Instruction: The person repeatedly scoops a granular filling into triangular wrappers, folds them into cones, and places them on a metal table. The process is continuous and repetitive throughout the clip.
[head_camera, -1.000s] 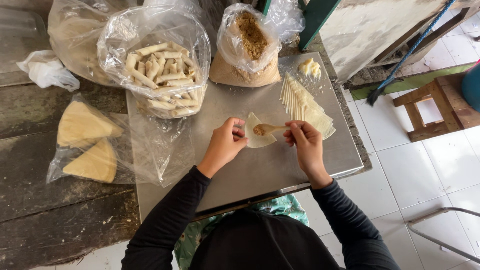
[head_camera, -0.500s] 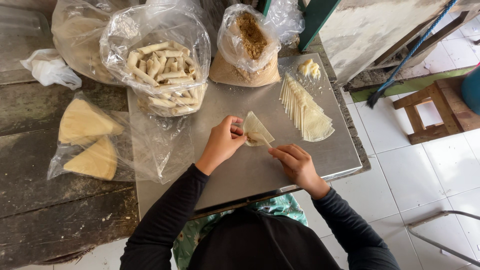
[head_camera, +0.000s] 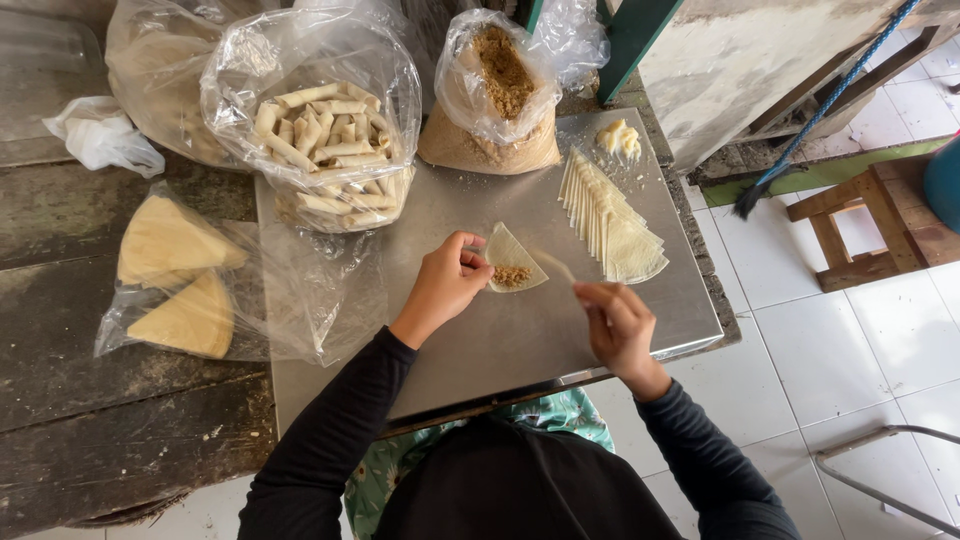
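My left hand (head_camera: 447, 285) pinches the left edge of a wedge-shaped pastry wrapper (head_camera: 513, 258) lying flat on the steel worktop (head_camera: 500, 340), a small mound of brown filling (head_camera: 511, 275) at its lower middle. My right hand (head_camera: 615, 322), fingers curled closed, grips a thin stick (head_camera: 556, 265) whose tip reaches toward the wrapper. Just right of it lies a fanned stack of wrappers (head_camera: 610, 215). Behind stand a clear bag of rolled pastries (head_camera: 325, 140) and a bag of brown filling (head_camera: 497, 95).
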